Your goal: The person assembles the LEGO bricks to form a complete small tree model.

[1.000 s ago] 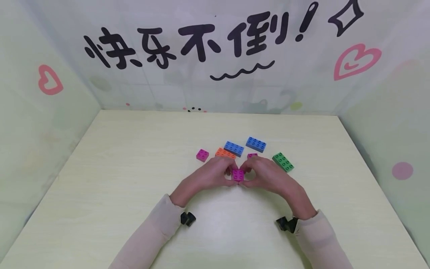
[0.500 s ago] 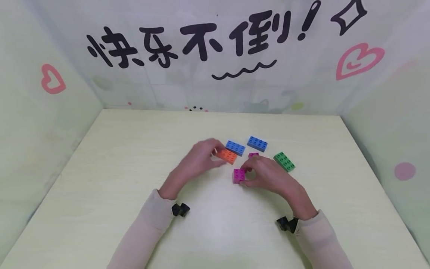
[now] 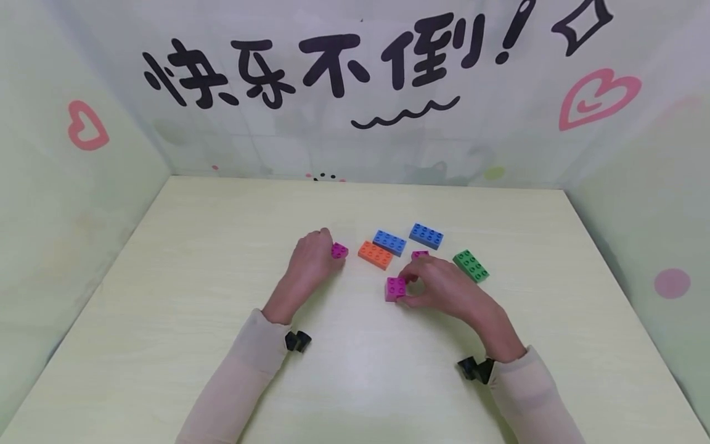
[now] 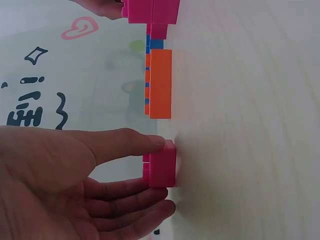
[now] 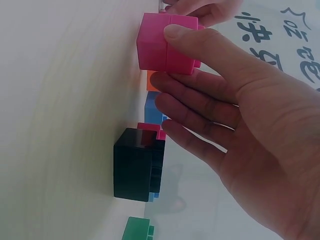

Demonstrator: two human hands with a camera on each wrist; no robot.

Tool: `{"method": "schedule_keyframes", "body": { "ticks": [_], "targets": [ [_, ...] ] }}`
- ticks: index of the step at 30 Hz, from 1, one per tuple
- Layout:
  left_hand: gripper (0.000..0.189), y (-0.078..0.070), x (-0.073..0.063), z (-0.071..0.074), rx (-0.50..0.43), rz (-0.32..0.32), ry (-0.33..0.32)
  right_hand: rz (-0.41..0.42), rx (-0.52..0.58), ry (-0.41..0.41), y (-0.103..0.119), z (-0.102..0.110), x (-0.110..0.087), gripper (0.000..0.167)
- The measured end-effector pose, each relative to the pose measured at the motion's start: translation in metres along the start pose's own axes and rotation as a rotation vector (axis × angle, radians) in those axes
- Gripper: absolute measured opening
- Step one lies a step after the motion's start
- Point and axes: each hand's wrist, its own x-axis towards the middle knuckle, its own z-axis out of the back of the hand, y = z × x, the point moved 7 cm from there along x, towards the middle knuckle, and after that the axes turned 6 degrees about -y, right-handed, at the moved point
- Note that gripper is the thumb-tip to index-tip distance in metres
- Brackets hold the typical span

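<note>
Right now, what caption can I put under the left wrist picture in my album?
A left hand pinches a pink brick, with an orange brick nearby.

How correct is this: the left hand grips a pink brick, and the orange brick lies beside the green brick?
One thing is wrong: the head view shows the orange brick beside a blue brick, not the green brick. The left hand does grip a pink brick.

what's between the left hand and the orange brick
In the head view, a pink brick held by the left hand, then bare table before the orange brick.
</note>
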Motion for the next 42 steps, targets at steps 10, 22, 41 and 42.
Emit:
{"method": "schedule_keyframes", "body": {
  "ticks": [10, 22, 41, 42],
  "targets": [
    [0.038, -0.063, -0.025, 0.009, -0.313, -0.497, 0.123, -0.005, 0.043, 0.011, -0.002, -0.001, 0.001, 0.032],
    [0.037, -0.089, -0.044, -0.013, -0.241, -0.634, 0.225, 0.017, 0.041, -0.002, -0.001, 0.001, 0.002, 0.039],
    [0.03, -0.088, -0.043, -0.015, -0.269, -0.591, 0.218, 0.041, 0.073, 0.001, 0.001, 0.009, -0.002, 0.036],
    [0.031, -0.088, -0.044, -0.015, -0.274, -0.594, 0.216, 0.043, 0.093, -0.005, 0.002, 0.012, -0.004, 0.036]
  ]
}}
